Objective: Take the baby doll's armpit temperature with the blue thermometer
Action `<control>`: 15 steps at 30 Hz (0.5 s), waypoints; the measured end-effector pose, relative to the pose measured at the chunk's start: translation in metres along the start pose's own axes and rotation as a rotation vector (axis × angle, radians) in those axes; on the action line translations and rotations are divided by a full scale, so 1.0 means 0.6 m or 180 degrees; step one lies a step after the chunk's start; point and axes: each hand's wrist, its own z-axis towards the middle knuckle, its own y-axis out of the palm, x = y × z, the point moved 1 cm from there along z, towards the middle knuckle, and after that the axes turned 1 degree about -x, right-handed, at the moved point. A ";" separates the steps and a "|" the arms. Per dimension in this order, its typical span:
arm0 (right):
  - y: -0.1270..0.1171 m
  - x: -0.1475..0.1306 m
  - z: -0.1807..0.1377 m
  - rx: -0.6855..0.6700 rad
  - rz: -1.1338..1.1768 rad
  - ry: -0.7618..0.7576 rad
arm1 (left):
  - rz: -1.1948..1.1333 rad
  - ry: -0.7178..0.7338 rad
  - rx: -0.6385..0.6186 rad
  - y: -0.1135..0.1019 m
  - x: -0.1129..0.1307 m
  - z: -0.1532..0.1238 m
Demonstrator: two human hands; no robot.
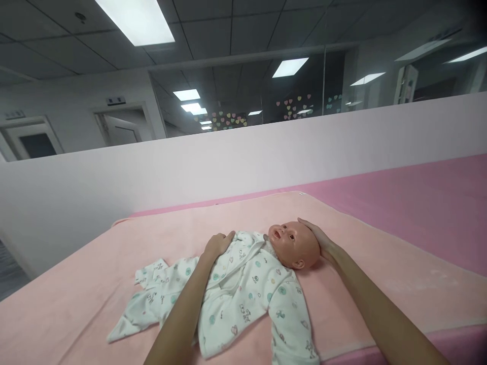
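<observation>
While unclenched hands [216, 246] [323, 241] rest on the doll [294, 241], blanket [95, 268] extends leftward, its edge [350, 353] beside one sleeve [291, 317].

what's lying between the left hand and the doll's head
The head view shows the white patterned top between the left hand and the doll's head.

Cannot read any word, number or brand. Can make out a dark sign plate [115, 101] above the more central doorway [124, 125], its marks too blurred to decipher; a fainter plate [14, 115] over the far-left door [36, 144], equally illegible; a tiny white tag [302, 193] at the peach blanket's [365, 289] far edge; and prints on the white garment [247, 286], too small to tell any lettering.
</observation>
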 end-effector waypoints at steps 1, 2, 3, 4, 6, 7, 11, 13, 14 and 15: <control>0.008 0.001 -0.003 -0.0001 0.0173 0.0065 | 0.0004 -0.0027 -0.0024 0.000 0.000 0.000; 0.015 0.001 -0.006 0.0022 0.0334 0.0109 | 0.0009 -0.0050 -0.0046 -0.001 0.000 0.000; 0.019 0.001 -0.008 0.0064 0.0464 0.0135 | 0.0016 -0.0070 -0.0064 -0.001 0.000 0.000; 0.022 0.001 -0.009 0.0107 0.0559 0.0150 | 0.0024 -0.0086 -0.0079 -0.002 0.001 -0.001; 0.019 0.003 -0.011 0.0178 0.0583 0.0175 | 0.0033 -0.0109 -0.0104 -0.004 0.002 -0.005; 0.014 0.004 -0.011 0.0172 0.0521 0.0185 | 0.0034 -0.0118 -0.0115 -0.004 0.002 -0.007; -0.009 0.010 -0.007 -0.0083 0.0149 0.0087 | 0.0002 -0.0150 -0.0146 -0.003 0.005 -0.016; -0.016 0.013 -0.002 -0.0100 -0.0064 0.0065 | -0.0050 -0.0161 -0.0126 -0.002 0.010 -0.024; -0.018 0.014 0.001 -0.0038 -0.0167 0.0110 | -0.0086 -0.0159 -0.0088 -0.004 0.014 -0.030; -0.019 0.016 0.005 0.0038 -0.0243 0.0187 | -0.0125 -0.0145 -0.0025 -0.007 0.021 -0.037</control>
